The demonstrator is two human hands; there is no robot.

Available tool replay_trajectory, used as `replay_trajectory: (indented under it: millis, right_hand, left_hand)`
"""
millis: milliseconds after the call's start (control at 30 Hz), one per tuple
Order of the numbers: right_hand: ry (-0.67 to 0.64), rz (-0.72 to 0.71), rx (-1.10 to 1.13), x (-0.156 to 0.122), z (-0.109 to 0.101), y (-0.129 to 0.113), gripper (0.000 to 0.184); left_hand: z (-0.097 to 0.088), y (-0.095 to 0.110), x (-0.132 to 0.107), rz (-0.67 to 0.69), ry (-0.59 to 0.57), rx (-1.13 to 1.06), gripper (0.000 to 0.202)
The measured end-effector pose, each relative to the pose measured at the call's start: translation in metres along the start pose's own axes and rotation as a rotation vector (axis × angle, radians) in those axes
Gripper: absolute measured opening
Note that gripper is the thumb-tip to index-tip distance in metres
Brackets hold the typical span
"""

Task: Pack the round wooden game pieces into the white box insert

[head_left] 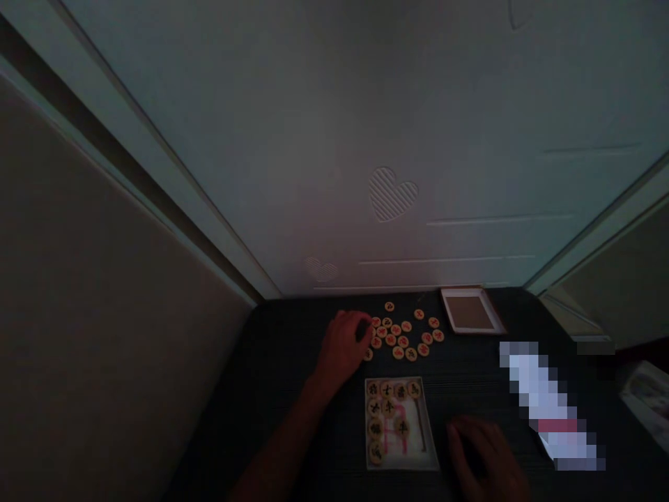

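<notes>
Left fingers [359, 316] curled beside flat round discs [391, 340], tan, character-marked.

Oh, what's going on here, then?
Someone is handling round game pieces at a dark table. Their left hand is at the left edge of the scattered loose pieces; whether it grips one is unclear. Several black-marked pieces sit in a shallow box nearer the person, with space left. The right hand is to the right of that box.

V. dim light, soft detail, pixelated patch [548, 404] lower rt.
</notes>
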State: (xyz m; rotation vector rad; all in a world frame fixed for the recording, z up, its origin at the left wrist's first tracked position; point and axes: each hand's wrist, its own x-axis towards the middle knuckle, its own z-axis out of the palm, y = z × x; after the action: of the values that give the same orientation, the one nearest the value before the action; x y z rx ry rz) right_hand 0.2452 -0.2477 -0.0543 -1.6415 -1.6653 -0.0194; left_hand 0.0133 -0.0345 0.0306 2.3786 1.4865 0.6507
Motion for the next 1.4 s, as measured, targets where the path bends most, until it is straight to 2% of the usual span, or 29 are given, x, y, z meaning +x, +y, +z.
replay_trajectory:
  millis: [100, 233, 567, 700, 767, 833, 900, 967, 1067, 1200, 1300, 1400]
  right_hand:
    - [0.003, 0.014, 0.007, -0.003, -0.001, 0.006, 0.02]
    - [-0.003, 0.022, 0.047, -0.002, -0.001, 0.006, 0.014]
    - [-0.001, 0.04, 0.078, -0.002, -0.003, 0.009, 0.011]
    - [-0.003, 0.056, 0.068, -0.001, -0.004, 0.009, 0.012]
    - [-0.015, 0.06, 0.072, 0.0, -0.004, 0.009, 0.013]
    - [-0.02, 0.061, 0.075, 0.0, -0.004, 0.009, 0.014]
    - [-0.01, 0.067, 0.072, -0.001, -0.004, 0.009, 0.014]
    - [-0.006, 0.091, 0.068, -0.001, -0.005, 0.008, 0.015]
    - [-0.008, 0.132, 0.082, -0.002, -0.007, 0.006, 0.017]
    - [0.004, 0.138, 0.117, -0.004, -0.012, 0.003, 0.019]
    - [0.033, 0.131, 0.109, -0.007, -0.014, -0.001, 0.017]
    - [0.066, 0.103, 0.106, -0.002, -0.012, -0.01, 0.016]
  left_hand:
    - [0.013, 0.009, 0.027, 0.069, -0.094, 0.043, 0.017]
    - [0.028, 0.019, 0.046, 0.088, -0.153, 0.123, 0.013]
    - [0.036, 0.027, 0.046, 0.054, -0.146, 0.251, 0.013]
    - [0.024, 0.035, 0.047, 0.027, -0.12, 0.254, 0.013]
    - [0.008, 0.039, 0.033, 0.033, -0.098, 0.224, 0.013]
    - [-0.01, 0.041, 0.006, 0.094, -0.108, 0.134, 0.014]
    - [-0.024, 0.042, -0.031, 0.193, -0.207, 0.006, 0.012]
    - [-0.027, 0.041, -0.07, 0.219, -0.318, -0.028, 0.008]
    - [-0.017, 0.038, -0.112, 0.225, -0.377, -0.022, 0.012]
    - [-0.002, 0.037, -0.127, 0.251, -0.405, -0.003, 0.014]
    - [-0.001, 0.037, -0.127, 0.227, -0.426, 0.007, 0.015]
    - [-0.003, 0.036, -0.13, 0.186, -0.416, -0.031, 0.024]
